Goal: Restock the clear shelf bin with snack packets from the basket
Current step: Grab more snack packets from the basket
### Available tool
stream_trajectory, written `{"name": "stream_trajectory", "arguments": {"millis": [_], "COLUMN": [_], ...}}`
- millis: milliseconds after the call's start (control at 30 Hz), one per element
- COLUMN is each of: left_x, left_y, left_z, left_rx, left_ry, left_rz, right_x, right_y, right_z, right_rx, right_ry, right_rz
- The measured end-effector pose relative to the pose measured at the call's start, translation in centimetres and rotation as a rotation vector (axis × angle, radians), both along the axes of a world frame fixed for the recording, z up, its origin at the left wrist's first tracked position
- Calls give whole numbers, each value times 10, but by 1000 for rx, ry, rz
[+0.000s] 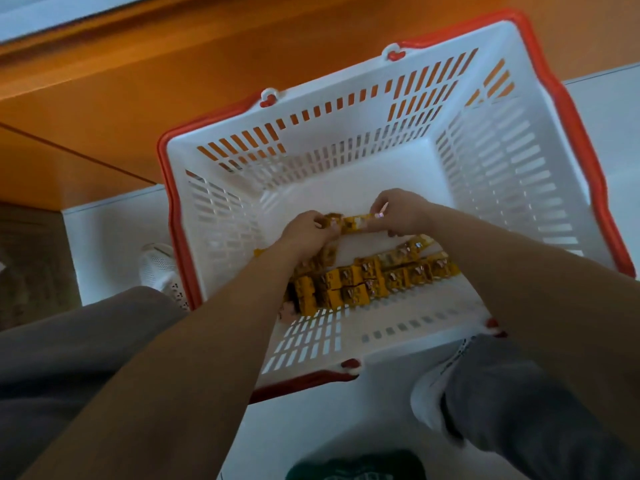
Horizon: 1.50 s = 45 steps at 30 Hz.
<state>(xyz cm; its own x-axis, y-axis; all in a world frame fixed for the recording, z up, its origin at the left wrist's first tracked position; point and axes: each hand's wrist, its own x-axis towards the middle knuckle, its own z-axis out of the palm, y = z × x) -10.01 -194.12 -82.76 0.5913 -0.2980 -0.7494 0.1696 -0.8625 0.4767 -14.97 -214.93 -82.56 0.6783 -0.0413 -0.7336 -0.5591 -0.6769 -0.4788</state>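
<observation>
A white plastic basket point(491, 161) with a red rim stands on the floor in front of me. Several yellow snack packets point(374, 278) lie in rows on its bottom, near its front wall. Both of my hands are down inside the basket. My left hand point(306, 232) and my right hand point(398, 211) together grip a small bunch of yellow snack packets point(355, 223), one hand at each end, just above the basket floor. The clear shelf bin is not in view.
Orange wooden cabinet fronts point(173, 81) rise behind the basket. My knees in grey trousers point(69, 341) and white shoes point(159, 268) flank the basket's front on the white floor point(114, 237). A dark green object point(356, 467) lies at the bottom edge.
</observation>
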Motion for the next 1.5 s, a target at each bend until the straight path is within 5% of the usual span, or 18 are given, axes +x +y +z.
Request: {"name": "stream_trajectory", "arguments": {"millis": [133,233,500,667,833,1067,1500], "left_x": [-10,-17,-18,-18,-21,-21,-24], "left_y": [-10,-20,-18,-21,-10,-11,-10], "left_z": [0,3,8,4,-3,-2,-3], "left_rx": [-215,-321,-419,-229,-146,-145,-98], "left_ry": [172,238,201,85,94,110,83], "left_rz": [593,763,589,386,297,338,377], "right_x": [-2,-2,6,-11,-28,-36,-51], "right_y": [5,15,2,-25,-28,-31,-54], "right_z": [2,5,18,11,4,2,-8], "right_rx": [211,418,273,-153,-201,-188,-134], "right_ry": [42,130,52,77,221,274,218], "right_rz": [-300,-376,-30,375,534,561,292]}}
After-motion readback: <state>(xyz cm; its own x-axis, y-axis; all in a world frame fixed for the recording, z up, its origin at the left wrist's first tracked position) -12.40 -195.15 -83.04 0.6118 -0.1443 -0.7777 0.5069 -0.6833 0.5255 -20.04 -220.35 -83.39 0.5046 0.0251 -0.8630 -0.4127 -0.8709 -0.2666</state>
